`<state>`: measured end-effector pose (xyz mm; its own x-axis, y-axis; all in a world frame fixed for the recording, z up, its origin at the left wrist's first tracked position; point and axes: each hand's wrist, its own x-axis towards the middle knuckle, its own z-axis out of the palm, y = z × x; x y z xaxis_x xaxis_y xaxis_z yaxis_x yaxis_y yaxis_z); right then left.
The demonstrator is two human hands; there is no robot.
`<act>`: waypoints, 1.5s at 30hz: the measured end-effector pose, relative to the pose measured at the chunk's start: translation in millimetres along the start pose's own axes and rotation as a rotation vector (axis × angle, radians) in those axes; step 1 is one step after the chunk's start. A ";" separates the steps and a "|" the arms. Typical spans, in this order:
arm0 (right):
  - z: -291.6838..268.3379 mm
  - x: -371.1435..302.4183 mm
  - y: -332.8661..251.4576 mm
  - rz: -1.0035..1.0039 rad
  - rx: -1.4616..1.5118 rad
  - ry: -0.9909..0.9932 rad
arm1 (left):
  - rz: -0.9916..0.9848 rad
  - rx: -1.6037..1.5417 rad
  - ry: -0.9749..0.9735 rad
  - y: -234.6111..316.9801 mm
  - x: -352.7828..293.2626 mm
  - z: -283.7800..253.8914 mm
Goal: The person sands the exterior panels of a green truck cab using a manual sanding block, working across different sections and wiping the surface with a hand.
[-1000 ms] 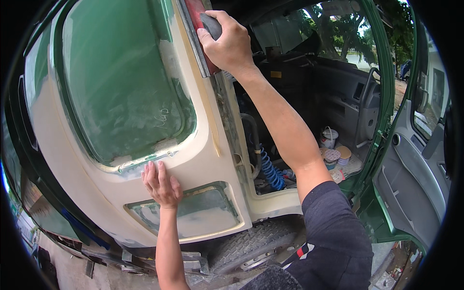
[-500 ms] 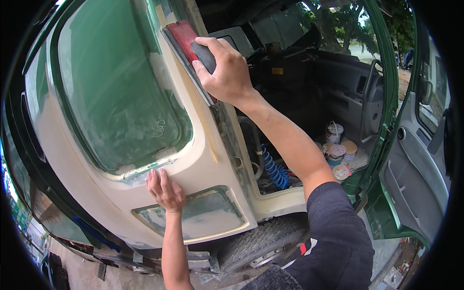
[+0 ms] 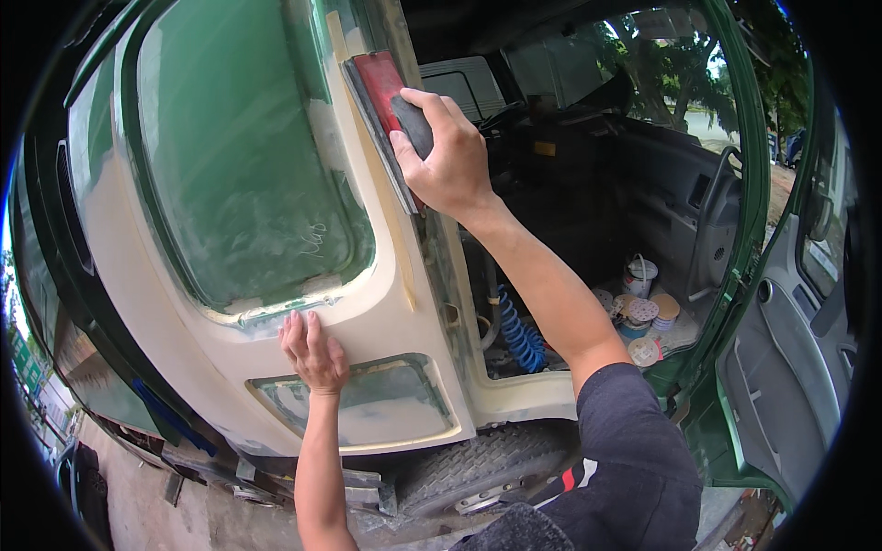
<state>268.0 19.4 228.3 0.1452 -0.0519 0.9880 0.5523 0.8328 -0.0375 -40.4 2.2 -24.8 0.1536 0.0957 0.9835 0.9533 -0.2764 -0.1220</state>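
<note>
My right hand [image 3: 447, 156] is closed round the dark grip of a long red sanding block [image 3: 378, 81]. The block lies slantwise against the door-side edge of a truck cab's rear side panel [image 3: 138, 248], next to a tan strip [image 3: 405, 275]. The panel is coated in smooth cream filler or primer. My left hand [image 3: 315, 354] lies on it with fingers stretched upward, just under the large green recessed area [image 3: 248, 165]. Below that hand is a smaller recess [image 3: 386, 399] with patchy green and cream. The block's working face is hidden against the panel.
To the right the cab doorway opens onto a dark interior. Cans and round sanding discs [image 3: 642, 312] sit on its floor, near a blue coiled hose [image 3: 521, 335]. A green door [image 3: 785, 340] stands open at far right. A tyre [image 3: 487, 468] is below the panel.
The sanding block and my right hand have slid a little down along the panel edge. My left hand keeps its place on the panel. The whole view has shifted slightly.
</note>
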 end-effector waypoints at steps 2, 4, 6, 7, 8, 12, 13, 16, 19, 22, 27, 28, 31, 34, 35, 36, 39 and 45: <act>5.4 14.8 3.8 -0.016 -0.008 -0.005 | -0.002 0.011 0.001 0.5 1.2 -3.1; 5.0 46.0 8.5 -0.025 -0.061 0.000 | 0.003 -0.014 0.006 7.5 6.4 1.1; 2.6 45.5 8.3 -0.001 -0.031 0.008 | -0.002 -0.033 0.011 9.5 8.5 6.1; 7.4 37.2 5.2 0.021 0.001 0.009 | -0.005 -0.025 0.004 4.7 5.8 1.7; 2.2 15.0 -1.0 0.043 0.016 -0.021 | -0.009 -0.012 -0.004 2.2 2.9 -1.3; 1.6 18.1 3.6 0.000 -0.020 -0.025 | -0.021 0.003 -0.005 3.5 3.1 -1.8; 3.6 39.6 6.7 0.002 -0.050 -0.015 | -0.021 -0.011 -0.004 7.5 4.5 3.7; 6.5 42.8 7.4 0.036 0.000 -0.006 | -0.034 -0.029 -0.007 4.0 1.6 3.1; -0.3 -8.0 -3.0 0.046 0.044 -0.044 | -0.047 -0.005 -0.032 -0.2 1.4 -6.0; 1.6 12.0 -0.8 0.041 0.006 -0.031 | -0.067 -0.008 -0.039 4.4 3.4 -6.6; 5.5 47.6 7.7 0.041 -0.069 0.019 | -0.068 -0.080 -0.108 11.6 10.0 -7.2; -3.2 24.3 0.0 0.044 -0.066 -0.019 | -0.080 -0.094 -0.143 13.1 12.3 -13.9; -32.7 -75.9 -37.4 0.079 -0.032 -0.139 | -0.063 -0.089 -0.194 1.8 17.0 -38.4; -64.2 -156.8 -46.7 0.202 0.096 -0.186 | -0.093 -0.117 -0.294 15.0 23.7 -52.2; -76.3 -182.1 -55.6 0.279 0.148 -0.208 | -0.127 -0.129 -0.292 20.9 18.1 -57.6; -91.3 -212.1 -64.6 0.338 0.180 -0.227 | -0.163 -0.146 -0.304 29.0 7.7 -62.8; -147.6 -316.9 -90.4 0.433 0.188 -0.324 | -0.270 -0.151 -0.281 58.4 -60.5 -79.7; -333.6 -527.8 -147.3 0.887 -0.258 -0.934 | -0.923 -0.406 -1.261 112.6 -343.8 -173.6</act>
<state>383.9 -259.8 -337.6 -0.0238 0.9404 0.3393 0.7186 0.2520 -0.6482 -31.0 -227.8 -353.5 -0.1036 0.9929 -0.0582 0.7403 0.1160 0.6622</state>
